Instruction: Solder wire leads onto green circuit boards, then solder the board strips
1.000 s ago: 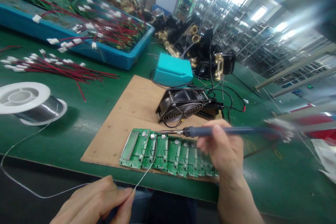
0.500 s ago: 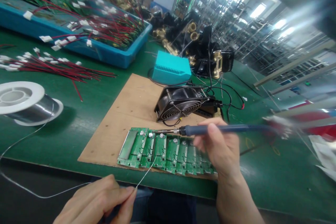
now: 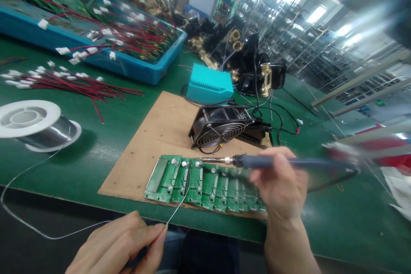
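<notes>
Between thumb and forefinger, my left hand point(image 3: 128, 242) pinches a thin solder wire point(image 3: 176, 210), whose free end reaches over the circuit boards. My right hand point(image 3: 284, 184) grips a blue soldering iron point(image 3: 257, 161), its tip pointing left over the top edge of the boards. Several green circuit boards point(image 3: 194, 184) overlap in a row along the front of a cardboard sheet point(image 3: 128, 167). The leftmost one shows a grey-green display. From a white spool point(image 3: 51, 135) at the left, the wire loops down to my left hand.
A black fan point(image 3: 221, 128) stands behind the boards, with a teal box point(image 3: 210, 83) farther back. Red wires with white connectors point(image 3: 80, 85) lie left, before a blue tray point(image 3: 154, 72) of more wires. Brass and black parts point(image 3: 237, 45) are piled behind; cables run at right.
My right hand and the soldering iron have shifted right. The solder wire's end has moved slightly left and up over the boards. My left hand has barely moved.
</notes>
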Action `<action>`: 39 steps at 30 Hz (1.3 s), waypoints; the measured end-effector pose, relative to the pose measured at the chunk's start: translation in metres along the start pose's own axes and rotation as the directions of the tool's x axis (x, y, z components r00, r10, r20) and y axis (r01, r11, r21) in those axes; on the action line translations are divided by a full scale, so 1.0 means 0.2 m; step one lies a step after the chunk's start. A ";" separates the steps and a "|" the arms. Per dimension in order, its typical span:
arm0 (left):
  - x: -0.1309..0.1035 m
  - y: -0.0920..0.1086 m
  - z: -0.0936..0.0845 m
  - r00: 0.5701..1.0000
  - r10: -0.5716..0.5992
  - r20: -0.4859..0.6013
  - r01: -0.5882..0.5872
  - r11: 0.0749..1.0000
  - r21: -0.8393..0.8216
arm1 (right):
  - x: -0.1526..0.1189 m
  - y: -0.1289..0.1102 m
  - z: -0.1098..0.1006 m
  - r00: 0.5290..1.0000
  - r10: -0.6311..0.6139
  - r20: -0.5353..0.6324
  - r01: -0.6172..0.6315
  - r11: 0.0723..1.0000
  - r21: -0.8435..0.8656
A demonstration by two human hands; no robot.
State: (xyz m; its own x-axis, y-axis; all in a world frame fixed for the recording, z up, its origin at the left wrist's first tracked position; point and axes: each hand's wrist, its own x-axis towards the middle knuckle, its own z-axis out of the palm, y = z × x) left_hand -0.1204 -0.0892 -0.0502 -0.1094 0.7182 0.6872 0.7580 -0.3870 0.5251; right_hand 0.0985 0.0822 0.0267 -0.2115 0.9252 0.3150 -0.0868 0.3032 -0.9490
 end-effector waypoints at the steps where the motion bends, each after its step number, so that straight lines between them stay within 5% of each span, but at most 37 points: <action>1: 0.01 0.01 0.00 1.000 0.004 0.007 -0.004 1.000 0.002 | -0.01 0.00 0.00 1.000 -0.021 0.003 0.021 1.000 0.004; 7: 0.03 0.05 0.01 0.999 -0.026 -0.019 0.026 0.999 0.034 | -0.08 0.00 0.00 0.988 -0.124 0.092 0.125 0.992 0.000; 15: 0.03 0.07 0.01 0.998 -0.060 -0.016 0.060 0.998 0.012 | -0.16 -0.02 0.04 0.999 -0.024 0.036 0.027 0.997 -0.075; 34: 0.05 0.07 0.02 1.000 -0.014 -0.016 0.015 0.999 0.052 | -0.15 -0.01 0.04 0.998 -0.005 0.064 0.013 0.993 -0.120; 39: 0.04 0.10 0.03 0.992 -0.122 -0.036 0.123 0.992 0.040 | -0.15 -0.01 0.05 0.998 -0.005 0.057 0.012 0.992 -0.124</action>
State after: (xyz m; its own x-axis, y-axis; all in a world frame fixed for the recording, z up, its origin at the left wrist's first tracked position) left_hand -0.1028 -0.0877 -0.0374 -0.2239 0.7388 0.6356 0.7636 -0.2723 0.5855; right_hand 0.0956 0.0520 0.0203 -0.2667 0.9091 0.3200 0.0326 0.3403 -0.9398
